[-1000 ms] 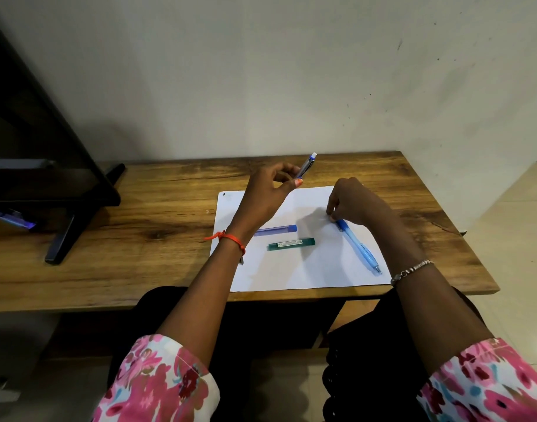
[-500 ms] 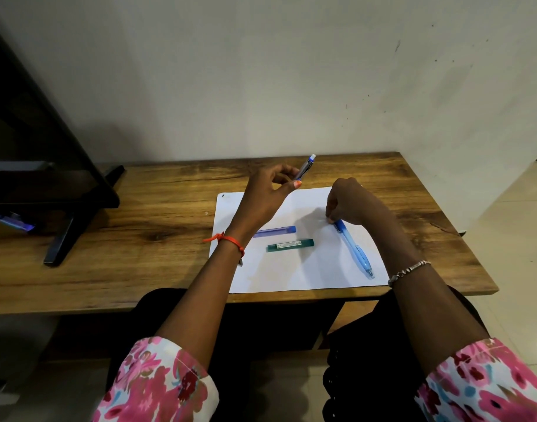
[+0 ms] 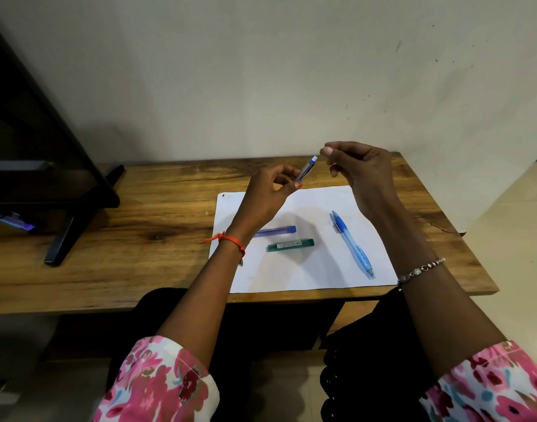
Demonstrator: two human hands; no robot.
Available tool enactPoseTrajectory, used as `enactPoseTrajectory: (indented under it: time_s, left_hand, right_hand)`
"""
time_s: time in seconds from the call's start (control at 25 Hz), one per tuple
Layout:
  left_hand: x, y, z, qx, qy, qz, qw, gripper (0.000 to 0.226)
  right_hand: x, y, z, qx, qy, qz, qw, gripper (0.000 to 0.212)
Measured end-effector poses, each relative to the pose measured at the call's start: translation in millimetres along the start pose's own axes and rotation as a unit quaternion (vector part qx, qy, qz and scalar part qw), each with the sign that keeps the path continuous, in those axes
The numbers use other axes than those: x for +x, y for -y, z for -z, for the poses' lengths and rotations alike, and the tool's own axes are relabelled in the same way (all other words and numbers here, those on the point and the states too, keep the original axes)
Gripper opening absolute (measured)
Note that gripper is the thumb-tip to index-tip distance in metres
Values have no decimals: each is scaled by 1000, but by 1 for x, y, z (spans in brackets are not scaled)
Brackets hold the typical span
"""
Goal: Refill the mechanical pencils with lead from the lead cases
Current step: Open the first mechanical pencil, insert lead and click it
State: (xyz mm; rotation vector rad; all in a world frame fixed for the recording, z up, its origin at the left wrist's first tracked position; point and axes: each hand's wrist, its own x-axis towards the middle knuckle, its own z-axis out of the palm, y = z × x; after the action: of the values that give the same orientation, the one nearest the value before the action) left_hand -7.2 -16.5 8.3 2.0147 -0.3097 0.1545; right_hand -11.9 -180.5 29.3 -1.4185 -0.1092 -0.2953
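My left hand [image 3: 268,196] holds a slim blue-and-grey mechanical pencil [image 3: 306,168] tilted up, its white-tipped end pointing up and right. My right hand [image 3: 361,172] is raised just right of that end, thumb and forefinger close together; I cannot tell whether anything thin is pinched there. On the white sheet of paper [image 3: 303,269] lie a blue lead case [image 3: 276,231], a green lead case [image 3: 291,245] just in front of it, and a light blue mechanical pencil [image 3: 352,245] at the right, its tip toward me.
The paper rests on a wooden table [image 3: 139,226] against a pale wall. A black stand [image 3: 63,208] with a shelf occupies the table's left end. The table's right edge drops to a tiled floor.
My right hand has left the light blue pencil on the paper and risen to the top end of the pencil in my left hand. The left hand has hardly moved.
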Motion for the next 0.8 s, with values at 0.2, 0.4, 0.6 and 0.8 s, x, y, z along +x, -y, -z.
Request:
enactPoseTrajectory:
  time_s: [0.2,0.4,0.6,0.8]
  left_hand:
    - [-1,0,0,3,1,-1,1000,16]
    - [-2,-3,0,8,5,1,1000,16]
    - [-3,-4,0,12,13,0,1000,18]
    - [-3,0,0,-39,5,-6,999,15]
  right_hand:
    - [0,-2,-1,-55,5,1,998,15]
    - [0,-3,0,-73,11,4,997,15]
    - [0,-2,0,-97,22,16,995,15]
    - [-1,1,1,-130,34,29,991,19]
